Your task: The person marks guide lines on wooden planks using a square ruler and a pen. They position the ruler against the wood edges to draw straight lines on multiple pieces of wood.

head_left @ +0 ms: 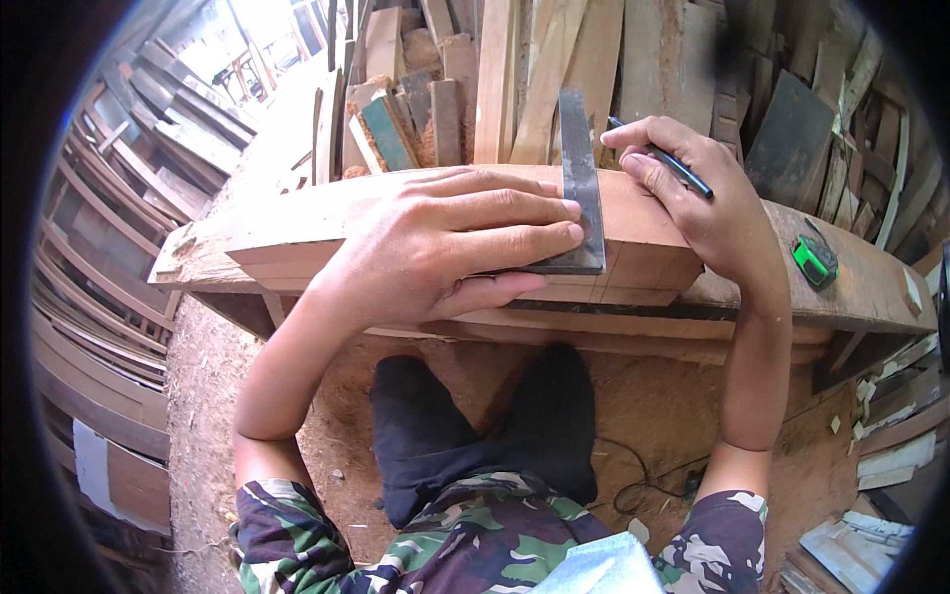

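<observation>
A person leans over a workbench (861, 297), seen from above. The left hand (445, 247) lies flat, fingers spread and extended, pressing a dark metal try square (581, 188) onto a stack of pale wooden boards (297, 233) at the bench's middle. The right hand (693, 188) is curled closed around a dark pen (665, 158), its tip beside the square's right edge.

Risks, as a judgement: if the left hand's pressure eases, the square could slide and the marked line would run crooked; the pen could also wander off the blade's edge.

The square is a narrow, grey, worn blade, standing across the boards' width, its far end reaching past the back edge. A green tape measure (815, 260) sits well apart, to the right.
</observation>
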Motion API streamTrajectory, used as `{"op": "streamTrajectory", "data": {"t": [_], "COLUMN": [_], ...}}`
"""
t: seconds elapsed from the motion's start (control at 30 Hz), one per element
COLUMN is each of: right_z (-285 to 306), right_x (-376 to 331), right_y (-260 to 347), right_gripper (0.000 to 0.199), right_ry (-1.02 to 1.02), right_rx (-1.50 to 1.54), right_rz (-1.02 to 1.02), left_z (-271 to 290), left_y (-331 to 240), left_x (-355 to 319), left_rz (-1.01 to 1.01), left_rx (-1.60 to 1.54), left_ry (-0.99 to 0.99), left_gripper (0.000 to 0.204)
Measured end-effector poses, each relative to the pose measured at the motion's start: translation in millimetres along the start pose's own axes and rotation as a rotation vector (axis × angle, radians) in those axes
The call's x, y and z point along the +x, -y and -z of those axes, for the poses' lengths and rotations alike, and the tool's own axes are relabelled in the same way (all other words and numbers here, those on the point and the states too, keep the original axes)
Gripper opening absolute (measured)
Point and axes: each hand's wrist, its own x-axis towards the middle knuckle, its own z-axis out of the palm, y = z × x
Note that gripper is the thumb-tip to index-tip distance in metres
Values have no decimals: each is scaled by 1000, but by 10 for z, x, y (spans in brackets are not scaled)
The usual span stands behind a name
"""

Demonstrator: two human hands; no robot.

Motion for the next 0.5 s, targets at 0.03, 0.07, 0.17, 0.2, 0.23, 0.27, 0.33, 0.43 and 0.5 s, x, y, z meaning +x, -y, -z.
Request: {"op": "streamTrajectory", "data": {"t": [0.03,0.07,0.17,0.2,0.23,0.27,0.33,0.43,0.5], "right_z": [20,34,-45,-48,-52,-51,0,25,-23], "right_x": [-2,-10,25,15,1,-17,-80,-184,-240], "right_y": [17,-17,-12,-37,-48,-12,110,223,344], "right_gripper": [23,23,24,23,23,24,27,34,36], "right_ry": [-15,-36,-128,-188,-249,-308,-427,-418,-380], "right_rx": [-55,-68,-38,7,51,42,6,149,272], "right_rz": [5,-6,0,-1,-2,1,6,39,29], "left_z": [2,-11,62,40,25,19,-31,-4,32], "left_y": [31,41,31,43,54,60,71,42,10], "left_x": [13,42,-28,0,19,26,50,61,57], "left_rz": [28,45,85,73,59,70,79,94,107], "left_rx": [-82,-129,-199,-202,-205,-210,-230,-204,-191], "left_ry": [42,45,41,38,34,39,39,44,47], "left_gripper": [37,38,41,41,41,41,41,41,41]}}
